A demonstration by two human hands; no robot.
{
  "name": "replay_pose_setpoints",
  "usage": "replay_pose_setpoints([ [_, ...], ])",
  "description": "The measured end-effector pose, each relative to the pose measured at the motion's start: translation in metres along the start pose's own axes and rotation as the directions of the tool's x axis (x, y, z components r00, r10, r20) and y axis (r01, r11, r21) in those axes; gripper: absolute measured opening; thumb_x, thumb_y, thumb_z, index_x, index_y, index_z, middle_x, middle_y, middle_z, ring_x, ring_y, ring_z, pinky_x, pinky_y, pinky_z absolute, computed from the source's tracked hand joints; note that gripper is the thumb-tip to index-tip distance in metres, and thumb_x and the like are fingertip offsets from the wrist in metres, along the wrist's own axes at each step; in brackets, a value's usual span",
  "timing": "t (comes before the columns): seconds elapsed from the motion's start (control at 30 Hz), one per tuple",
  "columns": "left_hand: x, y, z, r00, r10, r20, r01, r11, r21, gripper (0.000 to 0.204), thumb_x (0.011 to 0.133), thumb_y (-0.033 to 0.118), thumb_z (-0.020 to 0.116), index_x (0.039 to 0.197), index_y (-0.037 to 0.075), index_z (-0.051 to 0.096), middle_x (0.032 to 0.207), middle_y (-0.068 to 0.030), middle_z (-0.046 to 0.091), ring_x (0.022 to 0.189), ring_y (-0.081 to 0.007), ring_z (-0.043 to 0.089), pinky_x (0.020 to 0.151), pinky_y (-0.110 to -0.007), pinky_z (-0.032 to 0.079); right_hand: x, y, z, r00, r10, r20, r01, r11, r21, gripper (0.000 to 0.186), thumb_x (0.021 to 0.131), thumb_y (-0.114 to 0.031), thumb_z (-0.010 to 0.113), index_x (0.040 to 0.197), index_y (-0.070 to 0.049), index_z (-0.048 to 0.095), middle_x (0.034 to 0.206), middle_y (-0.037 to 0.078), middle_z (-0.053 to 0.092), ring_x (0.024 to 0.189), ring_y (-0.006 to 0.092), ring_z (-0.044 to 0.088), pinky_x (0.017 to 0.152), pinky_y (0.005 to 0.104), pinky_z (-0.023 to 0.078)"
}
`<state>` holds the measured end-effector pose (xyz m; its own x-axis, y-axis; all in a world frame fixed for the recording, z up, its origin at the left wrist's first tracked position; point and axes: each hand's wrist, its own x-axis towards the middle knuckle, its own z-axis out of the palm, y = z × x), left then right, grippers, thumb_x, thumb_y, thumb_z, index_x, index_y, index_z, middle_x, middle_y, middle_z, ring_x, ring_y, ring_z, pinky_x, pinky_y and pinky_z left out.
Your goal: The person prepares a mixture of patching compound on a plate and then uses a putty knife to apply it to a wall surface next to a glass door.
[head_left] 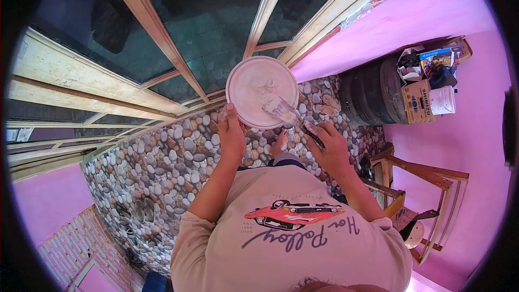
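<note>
My left hand (232,132) grips the near left edge of a round, pale plastic lid (246,89), thumb on top and fingers mostly hidden beneath. A small heap of whitish paste (263,87) lies at the lid's middle. In my right hand (328,146) is a putty knife (292,118), its dark handle between thumb and fingers. The paste-smeared blade rests on or just over the lid, beside the heap; exact contact I cannot tell. Both hands are held up in front of my body, close to the window frames.
Wooden-framed glass windows (157,0) stand ahead and left, against a pink wall (373,38). To the right are stacked tyres (373,94), a cardboard box (416,103), a white bucket (442,100) and a wooden frame (448,184). Shoes (143,210) lie on the pebble-patterned floor (162,157).
</note>
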<state>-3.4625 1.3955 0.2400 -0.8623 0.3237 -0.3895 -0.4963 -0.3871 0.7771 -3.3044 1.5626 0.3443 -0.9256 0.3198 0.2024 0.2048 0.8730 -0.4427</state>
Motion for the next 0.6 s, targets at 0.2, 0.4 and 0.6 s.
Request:
replay_pose_setpoints([
  [0.2, -0.005, 0.010, 0.008, 1.000, -0.022, 0.000, 0.022, 1.000, -0.019, 0.040, 0.102, 0.041, 0.044, 0.111, 0.003, 0.057, 0.098, -0.0033, 0.064, 0.080, -0.0086, 0.061, 0.066, -0.025, 0.050, 0.000, 0.002, 0.005, 0.998, -0.002, -0.055, 0.005, 0.999, 0.053, 0.031, 0.079, -0.011, 0.072, 0.110, -0.007, 0.067, 0.088, 0.010, 0.061, 0.071, 0.0263, 0.062, 0.059, 0.0336, 0.050],
  [0.4, -0.003, 0.008, 0.003, 0.998, -0.057, 0.017, 0.058, 0.997, -0.052, 0.038, 0.101, 0.035, 0.046, 0.120, 0.002, 0.054, 0.111, -0.0062, 0.064, 0.096, -0.0148, 0.064, 0.076, -0.030, 0.054, 0.001, 0.004, 0.008, 0.998, 0.000, -0.070, 0.009, 0.993, 0.118, 0.031, 0.080, -0.009, 0.072, 0.110, -0.005, 0.067, 0.091, 0.012, 0.062, 0.073, 0.0270, 0.064, 0.061, 0.0334, 0.051],
  [0.6, 0.001, 0.004, 0.006, 1.000, -0.027, 0.015, 0.028, 0.999, -0.032, 0.039, 0.101, 0.041, 0.045, 0.102, 0.004, 0.059, 0.089, -0.0012, 0.063, 0.075, -0.0057, 0.057, 0.062, -0.024, 0.046, -0.002, 0.008, 0.010, 0.996, 0.074, -0.053, -0.064, 0.981, 0.181, 0.029, 0.082, -0.010, 0.072, 0.108, 0.000, 0.064, 0.095, 0.016, 0.063, 0.083, 0.0320, 0.063, 0.071, 0.0350, 0.050],
])
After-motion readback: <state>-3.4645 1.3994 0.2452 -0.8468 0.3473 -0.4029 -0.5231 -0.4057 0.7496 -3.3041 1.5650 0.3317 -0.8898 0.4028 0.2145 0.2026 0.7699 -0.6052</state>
